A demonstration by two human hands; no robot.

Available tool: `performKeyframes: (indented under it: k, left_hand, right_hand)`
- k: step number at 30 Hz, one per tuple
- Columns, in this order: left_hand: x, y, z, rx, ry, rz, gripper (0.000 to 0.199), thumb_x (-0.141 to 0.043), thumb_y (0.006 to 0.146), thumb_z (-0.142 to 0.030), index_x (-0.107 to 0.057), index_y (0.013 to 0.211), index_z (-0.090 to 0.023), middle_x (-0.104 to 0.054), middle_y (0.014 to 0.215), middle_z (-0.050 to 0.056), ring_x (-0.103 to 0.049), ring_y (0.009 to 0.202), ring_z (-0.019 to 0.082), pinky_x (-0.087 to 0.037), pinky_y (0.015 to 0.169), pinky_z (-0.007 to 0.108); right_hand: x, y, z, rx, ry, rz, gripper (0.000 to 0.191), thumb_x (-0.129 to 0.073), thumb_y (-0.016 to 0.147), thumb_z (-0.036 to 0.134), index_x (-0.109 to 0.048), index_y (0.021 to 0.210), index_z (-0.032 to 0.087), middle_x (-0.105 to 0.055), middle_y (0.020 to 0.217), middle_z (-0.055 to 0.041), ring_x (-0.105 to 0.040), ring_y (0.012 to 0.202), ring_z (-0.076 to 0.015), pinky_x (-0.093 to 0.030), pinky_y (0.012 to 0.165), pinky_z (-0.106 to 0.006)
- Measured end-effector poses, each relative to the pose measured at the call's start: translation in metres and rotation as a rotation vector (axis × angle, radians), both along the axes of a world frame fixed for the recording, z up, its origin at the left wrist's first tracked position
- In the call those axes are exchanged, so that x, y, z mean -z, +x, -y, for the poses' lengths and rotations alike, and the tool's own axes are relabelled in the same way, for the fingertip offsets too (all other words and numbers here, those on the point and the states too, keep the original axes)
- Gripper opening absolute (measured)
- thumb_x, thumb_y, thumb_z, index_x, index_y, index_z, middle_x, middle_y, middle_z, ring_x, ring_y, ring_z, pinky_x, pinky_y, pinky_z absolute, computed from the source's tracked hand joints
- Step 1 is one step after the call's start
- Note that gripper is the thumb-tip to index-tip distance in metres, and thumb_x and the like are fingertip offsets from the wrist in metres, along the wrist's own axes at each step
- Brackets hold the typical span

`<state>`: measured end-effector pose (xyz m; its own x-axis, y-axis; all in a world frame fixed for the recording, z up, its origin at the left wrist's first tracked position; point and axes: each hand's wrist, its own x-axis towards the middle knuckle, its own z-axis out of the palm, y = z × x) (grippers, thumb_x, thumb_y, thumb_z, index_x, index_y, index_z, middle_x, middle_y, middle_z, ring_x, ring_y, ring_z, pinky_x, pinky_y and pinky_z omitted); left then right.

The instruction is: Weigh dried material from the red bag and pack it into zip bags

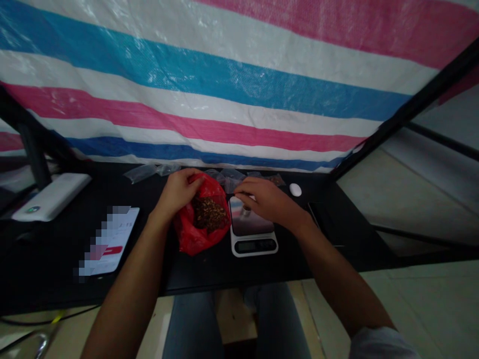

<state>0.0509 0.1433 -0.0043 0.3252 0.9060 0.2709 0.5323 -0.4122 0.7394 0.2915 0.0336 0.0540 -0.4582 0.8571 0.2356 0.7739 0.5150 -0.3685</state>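
1. left forearm point(138, 274) reaches forward; left hand point(180, 188) turns inward, thumb and fingers pinching.
2. right forearm point(333, 269) slants inward; right hand point(267, 198) faces palm down, fingers curled toward the thumb.

The red bag point(198, 241) is showing thin, crinkled, glossy plastic; its contents point(210, 214) are looking dry and rough. The scale point(253, 228) is pairing a mirror-smooth plate point(249, 224) with plastic casing point(274, 244). Striped plastic sheeting point(239, 75) is shining, clear plastic sachets point(232, 175) are glinting, and the worktop point(292, 259) is looking smooth and matt.
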Motion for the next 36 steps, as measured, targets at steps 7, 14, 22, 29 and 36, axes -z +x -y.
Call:
performKeyframes:
  k: [7, 14, 22, 29, 36]
  left_hand:
    - [-0.005, 0.003, 0.002, 0.043, -0.122, 0.303, 0.034, -0.060, 0.083, -0.037, -0.077, 0.101, -0.014, -0.081, 0.099, 0.007, -0.072, 0.086, 0.022, -0.057, 0.081, 0.031]
    - [0.013, -0.008, -0.008, -0.038, -0.008, -0.343, 0.038, -0.052, 0.092, -0.048, -0.076, 0.091, -0.018, -0.078, 0.092, 0.013, -0.071, 0.082, 0.028, -0.049, 0.071, 0.033]
    - [0.019, -0.006, -0.007, -0.010, -0.001, -0.457, 0.032, -0.048, 0.093, -0.041, -0.070, 0.079, -0.024, -0.079, 0.086, 0.012, -0.073, 0.082, 0.028, -0.047, 0.066, 0.031]
    - [0.027, -0.009, -0.013, -0.229, -0.009, -0.396, 0.033, -0.049, 0.090, -0.032, -0.074, 0.110, -0.022, -0.081, 0.103, 0.016, -0.076, 0.094, 0.034, -0.054, 0.079, 0.040]
    - [0.012, 0.002, -0.002, -0.311, 0.253, -0.105, 0.049, -0.052, 0.085, -0.032, -0.066, 0.128, -0.013, -0.070, 0.126, 0.020, -0.067, 0.118, 0.035, -0.052, 0.104, 0.048]
  right_hand:
    - [0.022, -0.065, -0.007, -0.117, -0.183, 0.150, 0.024, -0.055, 0.097, 0.003, -0.074, 0.108, 0.012, -0.075, 0.110, -0.0116, -0.069, 0.100, -0.0208, -0.048, 0.087, -0.030]
    - [0.049, -0.068, -0.018, 0.015, -0.129, 0.199, 0.027, -0.068, 0.095, 0.017, -0.069, 0.121, 0.008, -0.067, 0.127, -0.0201, -0.061, 0.123, -0.0303, -0.051, 0.104, -0.042]
    - [0.059, -0.086, -0.032, -0.017, -0.150, 0.240, 0.046, -0.084, 0.084, 0.029, -0.066, 0.124, 0.012, -0.062, 0.134, -0.0186, -0.061, 0.125, -0.0321, -0.052, 0.104, -0.044]
    - [0.062, -0.091, -0.024, 0.019, -0.124, 0.231, 0.051, -0.082, 0.087, 0.027, -0.059, 0.127, 0.006, -0.067, 0.126, -0.0215, -0.063, 0.121, -0.0340, -0.055, 0.096, -0.044]
    - [0.066, -0.089, -0.027, -0.069, -0.144, 0.203, 0.029, -0.071, 0.093, 0.015, -0.071, 0.121, 0.013, -0.072, 0.124, -0.0167, -0.066, 0.117, -0.0296, -0.052, 0.100, -0.040]
